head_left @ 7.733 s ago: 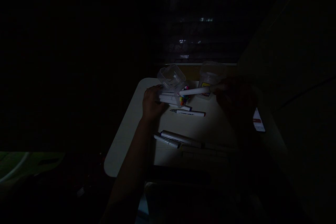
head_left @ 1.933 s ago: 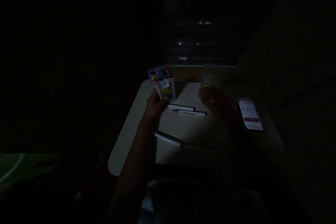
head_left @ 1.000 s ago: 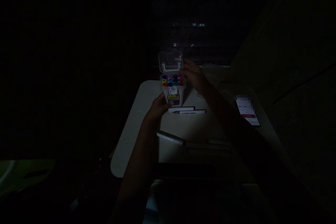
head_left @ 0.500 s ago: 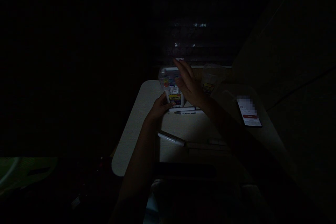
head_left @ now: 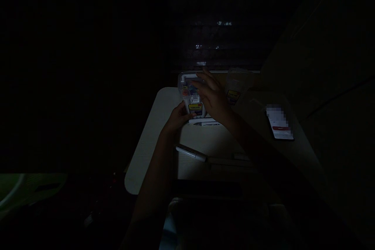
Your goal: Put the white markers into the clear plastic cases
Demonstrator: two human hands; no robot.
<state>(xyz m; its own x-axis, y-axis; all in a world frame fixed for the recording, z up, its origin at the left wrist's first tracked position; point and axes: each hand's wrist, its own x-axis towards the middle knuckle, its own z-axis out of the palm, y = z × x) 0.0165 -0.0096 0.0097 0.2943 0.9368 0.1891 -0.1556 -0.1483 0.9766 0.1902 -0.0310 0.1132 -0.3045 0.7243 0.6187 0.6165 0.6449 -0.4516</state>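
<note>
A clear plastic marker case (head_left: 195, 108) with a yellow and black label stands at the back of the small table, filled with white markers with coloured ends. My left hand (head_left: 176, 118) wraps its lower left side, thumb across the front. Over the case's upper right side is my right hand (head_left: 215, 97), its fingers stretched apart toward the top and nothing visible in them. Just in front of the case lie white markers (head_left: 205, 121), side by side. Nearer to me, another white marker (head_left: 191, 153) rests slantwise between my forearms.
A clear container (head_left: 238, 82) with a similar label stands behind my right hand. On the right of the pale table (head_left: 140, 164) lies a phone (head_left: 279, 123) with a lit screen. Several more markers lie dimly near my right forearm. The surroundings are very dark.
My right hand's fingers have come down and spread over the top of the case. My left hand keeps its hold. The view has shifted slightly.
</note>
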